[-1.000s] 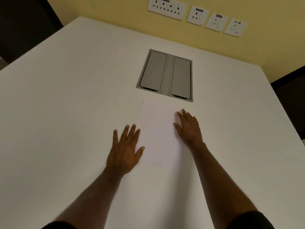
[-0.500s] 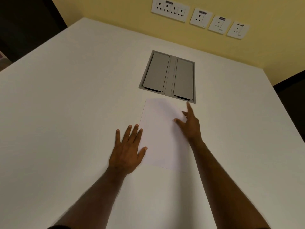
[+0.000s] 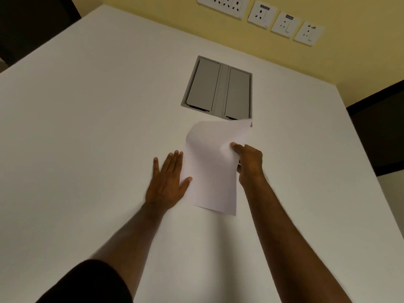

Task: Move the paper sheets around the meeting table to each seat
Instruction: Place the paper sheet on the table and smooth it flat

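A white paper sheet (image 3: pixel 209 167) is in the middle of the white meeting table (image 3: pixel 87 127), just in front of the grey cable box. My right hand (image 3: pixel 249 162) pinches the sheet's right edge, and its far part curls up off the table. My left hand (image 3: pixel 168 180) lies flat on the table with fingers spread, its thumb pressing on the sheet's left edge. I cannot tell whether more sheets lie under the lifted one.
A grey two-lid cable box (image 3: pixel 218 90) is set into the table beyond the sheet. Several wall sockets (image 3: pixel 262 14) sit on the yellow wall behind. Dark gaps border the table at the far left (image 3: pixel 26 25) and right (image 3: pixel 380 127).
My right hand went from resting flat on the sheet to gripping its right edge and lifting it, so the far end now curls upward. My left hand stayed flat at the left edge.
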Tool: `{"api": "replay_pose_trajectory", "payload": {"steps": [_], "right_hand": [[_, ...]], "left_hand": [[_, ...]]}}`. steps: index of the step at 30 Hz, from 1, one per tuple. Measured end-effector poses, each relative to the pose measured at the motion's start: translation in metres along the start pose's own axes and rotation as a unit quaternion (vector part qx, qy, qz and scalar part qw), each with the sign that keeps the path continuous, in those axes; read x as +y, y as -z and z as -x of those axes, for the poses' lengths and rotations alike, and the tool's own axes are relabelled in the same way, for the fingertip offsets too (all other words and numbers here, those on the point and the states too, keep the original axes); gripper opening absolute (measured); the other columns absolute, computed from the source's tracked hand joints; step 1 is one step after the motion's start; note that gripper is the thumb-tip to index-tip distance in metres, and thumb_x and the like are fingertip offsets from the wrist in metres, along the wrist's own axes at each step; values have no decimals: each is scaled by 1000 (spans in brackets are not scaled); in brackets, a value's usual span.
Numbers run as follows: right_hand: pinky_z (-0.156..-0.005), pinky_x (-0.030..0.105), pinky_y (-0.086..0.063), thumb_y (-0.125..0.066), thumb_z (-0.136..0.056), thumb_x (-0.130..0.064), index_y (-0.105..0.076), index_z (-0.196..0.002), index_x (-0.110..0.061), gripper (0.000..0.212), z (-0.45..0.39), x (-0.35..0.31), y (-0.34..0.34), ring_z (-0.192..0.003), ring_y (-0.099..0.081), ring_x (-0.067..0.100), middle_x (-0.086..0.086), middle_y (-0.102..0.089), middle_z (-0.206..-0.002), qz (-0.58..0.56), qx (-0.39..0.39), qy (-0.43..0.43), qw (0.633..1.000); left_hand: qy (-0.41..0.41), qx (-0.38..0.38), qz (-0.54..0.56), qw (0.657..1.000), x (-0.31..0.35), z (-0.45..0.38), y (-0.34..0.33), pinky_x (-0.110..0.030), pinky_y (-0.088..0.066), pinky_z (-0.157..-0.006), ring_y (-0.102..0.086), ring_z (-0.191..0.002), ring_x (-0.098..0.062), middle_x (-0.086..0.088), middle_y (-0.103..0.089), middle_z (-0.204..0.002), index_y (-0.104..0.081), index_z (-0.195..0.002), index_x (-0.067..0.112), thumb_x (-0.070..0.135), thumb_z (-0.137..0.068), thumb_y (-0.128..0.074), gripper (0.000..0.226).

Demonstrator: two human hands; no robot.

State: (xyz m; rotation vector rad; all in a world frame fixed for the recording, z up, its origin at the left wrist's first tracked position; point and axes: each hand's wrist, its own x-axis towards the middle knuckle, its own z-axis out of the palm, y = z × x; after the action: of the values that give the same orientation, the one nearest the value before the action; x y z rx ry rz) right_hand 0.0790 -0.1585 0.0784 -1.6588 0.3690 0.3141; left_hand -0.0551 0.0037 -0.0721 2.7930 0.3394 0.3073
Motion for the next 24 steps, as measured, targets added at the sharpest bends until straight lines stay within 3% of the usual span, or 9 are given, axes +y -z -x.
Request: {"api": "replay_pose_trajectory", "payload": {"steps": [3, 5, 9, 12, 14, 16, 18, 21, 24], "right_hand": [[-72, 37, -57, -69, -90, -13, -63, -85, -12, 8, 42, -22, -9, -87, -65, 26, 9, -69, -97, -3, -46, 21, 999], [-64, 32, -57, -66, -93, -14, -64, -90, -13, 3, 72, -36, -15, -84, -66, 24, 9, -71, -99, -3, -79, 44, 996], [-68, 33, -58, -64, -94, -14, -67, -92, -16, 5, 145, -66, -32, -85, -68, 22, 6, -73, -98, -20, -133, 75, 988], [-69, 33, -56, -62, -96, -13, -67, -97, -19, 8, 198, -83, -42, -90, -68, 22, 3, -73, -102, -51, -150, 86, 984], [-69, 33, -56, -61, -96, -13, -67, -109, -17, 15, 230, -90, -46, -96, -68, 24, 6, -72, -112, -61, -161, 94, 981], [-69, 34, -56, -61, -95, -12, -67, -117, -14, 23, 260, -94, -48, -97, -68, 25, 9, -72, -118, -70, -170, 101, 978], [-70, 35, -57, -60, -95, -12, -67, -119, -13, 25, 286, -94, -48, -96, -68, 25, 9, -72, -119, -78, -180, 105, 975], [-71, 36, -58, -62, -93, -9, -67, -110, -15, 18, 317, -85, -49, -93, -69, 23, 7, -73, -113, -89, -181, 100, 974], [-74, 37, -57, -64, -92, -8, -68, -105, -15, 15, 336, -65, -48, -93, -68, 23, 4, -73, -105, -96, -176, 82, 976]], "left_hand": [[56, 32, 152, 986, -3, 6, 13, -47, -10, -128, -23, -155, -22, -8, -26, -167, -20, -161, 9, 60, -100, -25, 80], [153, 52, 294, 942, -1, 17, 27, -44, -15, -127, -23, -155, -25, -5, -28, -166, -19, -162, 15, 54, -102, -37, 74], [317, 52, 536, 781, 7, 66, 79, -35, -37, -116, -53, -137, -23, -6, -55, -149, -20, -161, 27, 37, -108, -44, 60], [403, -10, 688, 604, 9, 110, 125, -45, -55, -93, -74, -96, -27, -8, -75, -110, -34, -154, 22, 51, -107, -32, 56], [411, -71, 738, 530, 9, 140, 155, -49, -61, -80, -76, -85, -30, -3, -78, -93, -29, -156, 27, 66, -101, -22, 68], [384, -71, 788, 477, 5, 164, 182, -51, -62, -74, -77, -87, -32, -4, -77, -98, -22, -160, 24, 71, -98, -18, 78], [364, -26, 817, 446, -2, 177, 209, -50, -62, -72, -76, -93, -31, -9, -71, -118, -25, -159, 19, 72, -98, -19, 81], [354, 50, 813, 460, -16, 192, 250, -47, -63, -70, -72, -100, -31, -18, -60, -140, -38, -153, 14, 61, -98, -42, 73], [346, 125, 768, 524, -36, 212, 279, -41, -62, -66, -75, -92, -28, -10, -76, -113, -62, -133, 11, 23, -95, -69, 41]]}}
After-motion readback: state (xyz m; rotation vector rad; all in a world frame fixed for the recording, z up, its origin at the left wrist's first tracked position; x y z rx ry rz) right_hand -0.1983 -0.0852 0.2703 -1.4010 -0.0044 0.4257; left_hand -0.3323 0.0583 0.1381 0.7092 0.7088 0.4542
